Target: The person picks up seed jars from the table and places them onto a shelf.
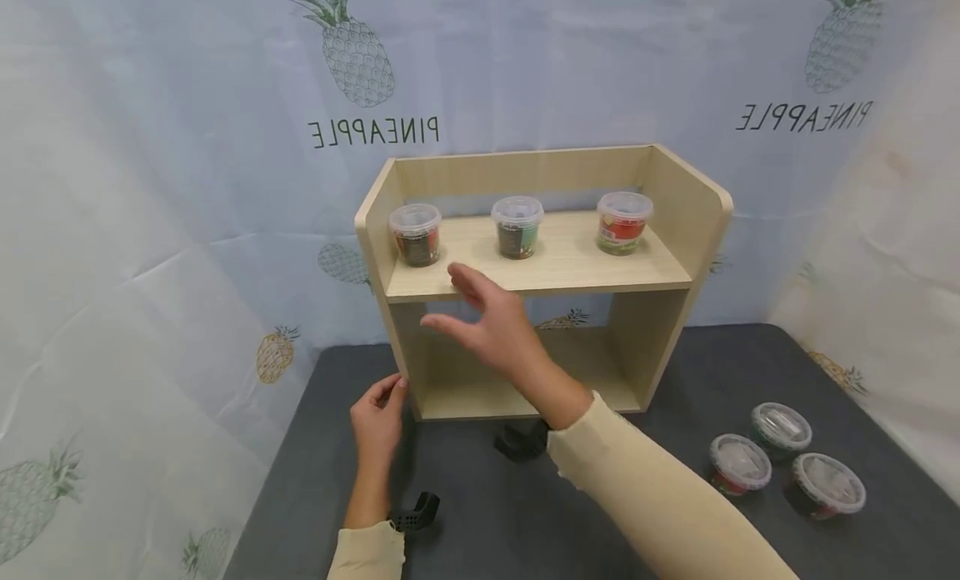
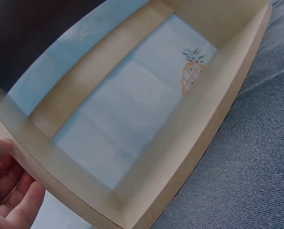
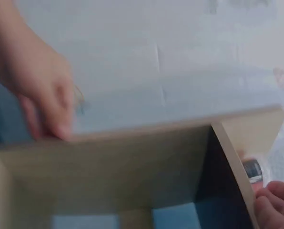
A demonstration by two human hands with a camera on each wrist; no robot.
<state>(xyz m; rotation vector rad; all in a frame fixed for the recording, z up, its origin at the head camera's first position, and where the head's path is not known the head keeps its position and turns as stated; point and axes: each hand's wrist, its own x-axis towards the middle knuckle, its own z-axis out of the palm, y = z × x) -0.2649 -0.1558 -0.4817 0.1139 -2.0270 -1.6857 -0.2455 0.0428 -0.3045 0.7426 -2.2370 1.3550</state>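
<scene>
A light wooden two-tier shelf [image 1: 517,415] stands on the dark table. My left hand [image 1: 377,417] pinches the front edge of its left side panel, low down, between thumb and fingers; the left wrist view shows the fingers [image 2: 13,195] at that edge. In front of the upper board my right hand [image 1: 491,322] is raised, thumb and fingers spread apart with nothing between them. Closest to it on the upper board are a lidded plastic cup [image 1: 416,237] with dark contents at the left and a similar cup [image 1: 517,228] in the middle.
A third cup [image 1: 621,223], with a red and green label, stands at the right of the upper board. On the table at the right are three more lidded cups: one at the back [image 1: 782,427], two in front. A pineapple-printed cloth [image 1: 187,188] hangs behind.
</scene>
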